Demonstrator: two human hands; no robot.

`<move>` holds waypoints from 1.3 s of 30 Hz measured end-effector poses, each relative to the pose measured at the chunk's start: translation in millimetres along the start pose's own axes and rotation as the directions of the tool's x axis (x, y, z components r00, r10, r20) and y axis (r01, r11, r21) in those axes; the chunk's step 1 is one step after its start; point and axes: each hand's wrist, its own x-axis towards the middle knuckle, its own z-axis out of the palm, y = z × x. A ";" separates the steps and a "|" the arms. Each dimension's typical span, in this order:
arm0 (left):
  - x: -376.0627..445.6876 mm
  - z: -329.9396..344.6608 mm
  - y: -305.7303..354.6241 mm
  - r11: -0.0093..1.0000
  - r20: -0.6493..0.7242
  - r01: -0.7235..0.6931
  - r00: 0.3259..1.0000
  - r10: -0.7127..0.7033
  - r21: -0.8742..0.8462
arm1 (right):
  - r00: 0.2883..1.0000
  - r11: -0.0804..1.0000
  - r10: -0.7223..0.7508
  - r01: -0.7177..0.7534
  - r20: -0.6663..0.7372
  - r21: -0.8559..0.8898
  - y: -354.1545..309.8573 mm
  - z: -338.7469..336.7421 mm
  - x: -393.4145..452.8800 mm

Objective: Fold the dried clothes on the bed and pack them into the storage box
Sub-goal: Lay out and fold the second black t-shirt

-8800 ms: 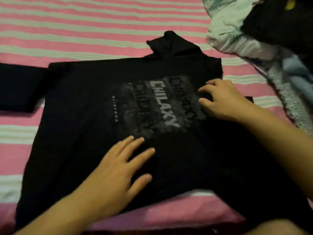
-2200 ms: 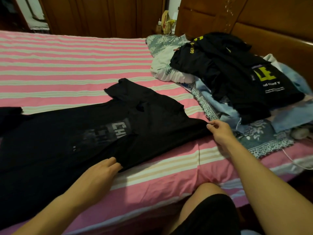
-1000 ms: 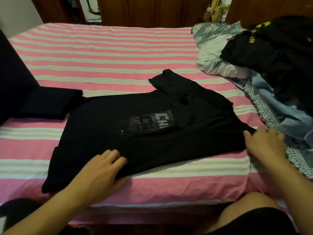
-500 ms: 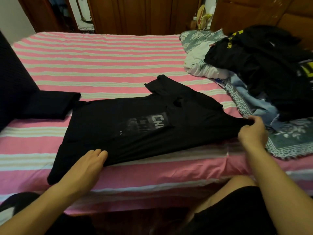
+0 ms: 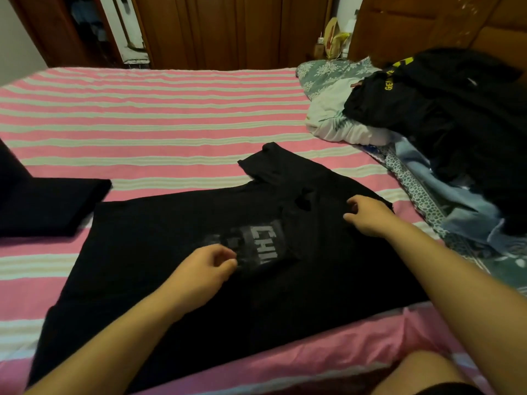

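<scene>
Both hands, left hand (image 5: 203, 269) and right hand (image 5: 368, 214), pinch limp black T-shirt (image 5: 159, 252) cloth.

The black T-shirt (image 5: 176, 252) shows "CHI"; a dark garment (image 5: 422, 109) shows "GE".

Bed (image 5: 171, 109): pink-and-white striped sheet, fills the near and middle ground. Wardrobe doors (image 5: 228, 29): dark wood, along the far wall. Headboard (image 5: 427, 27): carved wood, far right. Wall (image 5: 17, 44): pale, far left. Light: dim, warm.
</scene>
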 end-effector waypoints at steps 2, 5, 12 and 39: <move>44.7 24.6 22.5 0.998 -0.029 -0.005 1.000 0.003 -0.062 | 1.000 0.996 0.025 -0.026 0.009 0.087 -0.9 0.7 28.9; 107.8 55.0 60.2 0.998 -0.086 -0.024 0.996 0.018 -0.060 | 0.999 0.982 0.031 -0.039 0.044 0.183 -4.9 2.9 67.3; 199.5 67.2 83.7 0.981 -0.105 0.100 0.987 -0.119 -0.169 | 0.993 0.829 0.090 -0.115 0.072 0.547 17.1 27.7 124.6; 37.0 64.0 70.1 0.801 -0.174 -0.579 0.813 0.555 -0.149 | 0.982 0.655 -0.163 0.179 -0.094 0.734 65.3 -23.6 -72.7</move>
